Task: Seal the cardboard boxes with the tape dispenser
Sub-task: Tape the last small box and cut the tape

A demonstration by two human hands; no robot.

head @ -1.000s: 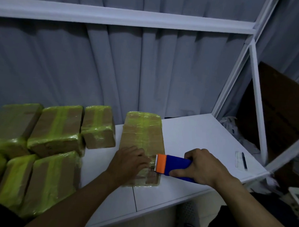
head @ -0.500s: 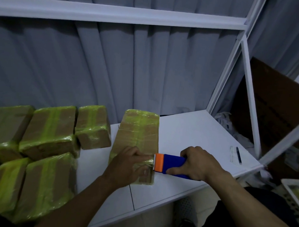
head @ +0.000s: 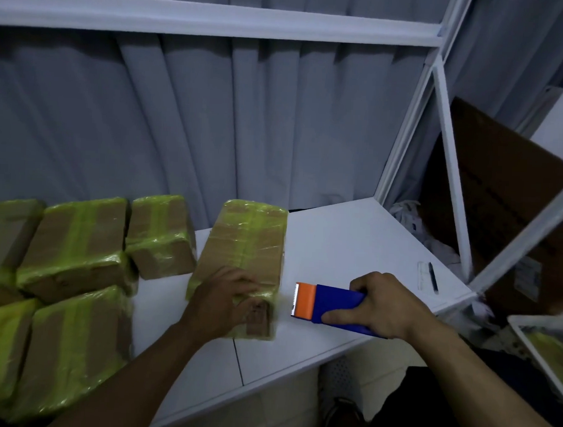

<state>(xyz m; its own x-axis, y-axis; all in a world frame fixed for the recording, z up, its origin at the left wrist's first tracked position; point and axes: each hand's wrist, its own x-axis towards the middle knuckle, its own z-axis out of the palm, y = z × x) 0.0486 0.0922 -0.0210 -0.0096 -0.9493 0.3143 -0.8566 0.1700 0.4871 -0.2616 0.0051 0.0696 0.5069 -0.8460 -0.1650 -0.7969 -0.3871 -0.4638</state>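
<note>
a: where are we w/ the sealing?

b: far along, we reckon. the taped boxes (head: 76,236) at the left of the frame all wear yellow-green bands. the centre box (head: 246,241) on the table (head: 337,241) has tape at both ends and across its top too.

a: hands?

b: left hand (head: 225,294) lies on the box's near end, fingers laid flat and pressing, prob smoothing the strip. right hand (head: 382,306) is wrapped round the blue tape dispenser (head: 328,304), centre-right of the frame. its orange blade end points at the box, just beside it, not touching.

a: left to do?

b: maybe this box's underside, which we can't see. no untaped boxes in view.
</note>
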